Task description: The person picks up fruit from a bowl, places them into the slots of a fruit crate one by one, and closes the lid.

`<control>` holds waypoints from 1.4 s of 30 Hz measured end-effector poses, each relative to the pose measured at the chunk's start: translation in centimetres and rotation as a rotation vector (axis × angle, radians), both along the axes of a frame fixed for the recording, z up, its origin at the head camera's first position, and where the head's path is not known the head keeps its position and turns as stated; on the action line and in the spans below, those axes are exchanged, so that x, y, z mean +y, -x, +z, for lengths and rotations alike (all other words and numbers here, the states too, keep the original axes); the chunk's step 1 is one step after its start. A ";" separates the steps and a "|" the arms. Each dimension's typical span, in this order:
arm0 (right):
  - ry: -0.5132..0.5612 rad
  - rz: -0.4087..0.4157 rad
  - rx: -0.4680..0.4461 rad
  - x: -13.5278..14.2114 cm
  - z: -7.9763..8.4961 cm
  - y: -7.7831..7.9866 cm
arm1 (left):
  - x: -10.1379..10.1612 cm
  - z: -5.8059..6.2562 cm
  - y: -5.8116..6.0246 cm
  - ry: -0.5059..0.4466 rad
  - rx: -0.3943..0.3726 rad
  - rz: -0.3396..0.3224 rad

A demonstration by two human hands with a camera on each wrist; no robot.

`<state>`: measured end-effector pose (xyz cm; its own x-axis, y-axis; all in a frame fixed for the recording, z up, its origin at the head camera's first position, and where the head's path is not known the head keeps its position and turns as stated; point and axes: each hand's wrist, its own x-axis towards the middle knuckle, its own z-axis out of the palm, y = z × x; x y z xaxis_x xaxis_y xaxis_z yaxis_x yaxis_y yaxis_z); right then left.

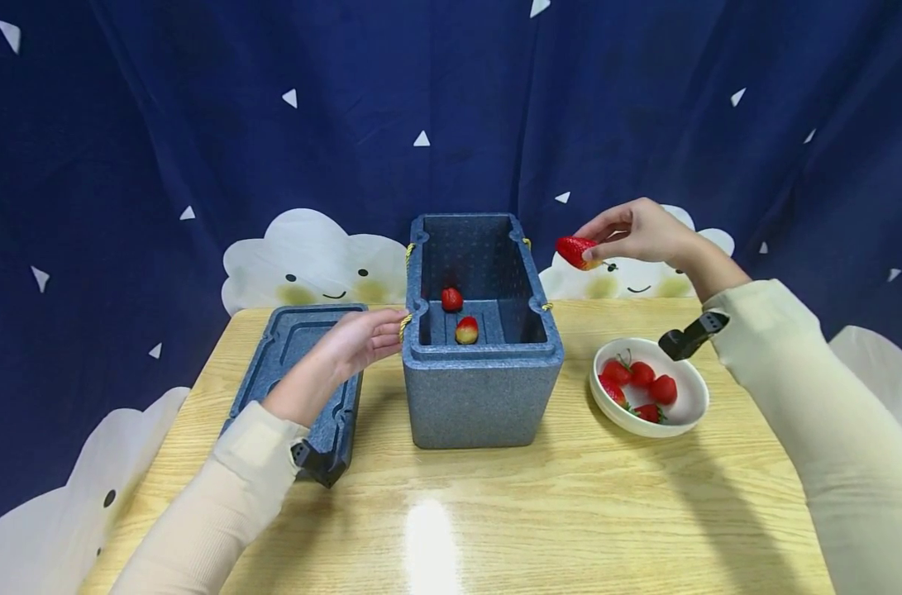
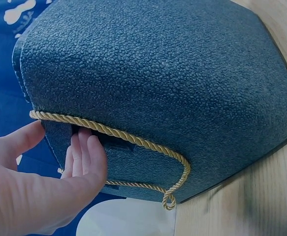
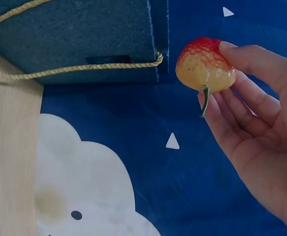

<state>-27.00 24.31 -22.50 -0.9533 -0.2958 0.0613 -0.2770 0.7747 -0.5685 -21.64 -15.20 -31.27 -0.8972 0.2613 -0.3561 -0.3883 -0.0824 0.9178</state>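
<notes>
My right hand (image 1: 640, 232) pinches a strawberry (image 1: 573, 250) between thumb and fingers, held in the air to the right of a blue-grey foam box (image 1: 484, 405). In the right wrist view that strawberry (image 3: 205, 66) has a red tip, a yellowish base and a thin green stem. Inside the topless box lie two more strawberries, a red one (image 1: 451, 299) and a red-and-yellow one (image 1: 466, 330). At the box's left side is my left hand (image 1: 355, 340), fingers fairly straight. Its fingertips reach the handle recess under a gold rope (image 2: 118, 133), thumb at the upper edge.
To the right of the box stands a white bowl (image 1: 690, 406) with several strawberries (image 1: 641, 374). The box's lid (image 1: 253, 376) lies on the wooden table (image 1: 555, 512) at the left, beneath my left forearm. A dark blue curtain (image 1: 346, 99) hangs behind.
</notes>
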 end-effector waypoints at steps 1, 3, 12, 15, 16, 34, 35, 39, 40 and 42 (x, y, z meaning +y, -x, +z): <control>0.000 0.002 -0.002 -0.1 0.1 0.0 | 0.0 0.0 0.0 0.004 -0.001 -0.001; 0.004 0.009 -0.005 -0.5 0.2 0.2 | 0.0 0.0 0.1 0.011 -0.002 0.000; 0.019 0.034 0.005 -2.2 0.6 1.0 | 0.0 0.0 0.0 0.019 -0.004 0.004; 0.034 0.045 0.003 -2.8 0.9 1.4 | -0.1 -0.1 0.1 0.019 -0.006 0.003; 0.036 0.049 0.003 -3.0 1.1 1.6 | -0.1 0.0 0.1 0.019 -0.008 0.005; 0.045 0.116 -0.027 -6.8 2.5 2.2 | -0.4 0.0 0.1 0.054 0.012 0.005; 0.039 0.114 -0.031 -6.9 2.4 2.3 | -0.5 0.0 0.2 0.052 0.011 0.006; 0.025 0.112 -0.046 -7.6 2.1 2.7 | -0.6 -0.1 0.2 0.042 0.008 0.013; 0.020 0.113 -0.046 -7.7 2.0 2.8 | -0.7 -0.1 0.2 0.042 0.009 0.013; 0.016 0.121 -0.047 -8.1 2.0 3.0 | -0.7 -0.2 0.2 0.041 0.008 0.012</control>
<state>-29.99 16.23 -20.53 -0.9128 -0.4078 0.0232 -0.3404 0.7280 -0.5951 -21.79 -15.87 -31.43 -0.9032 0.2358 -0.3587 -0.3797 -0.0493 0.9238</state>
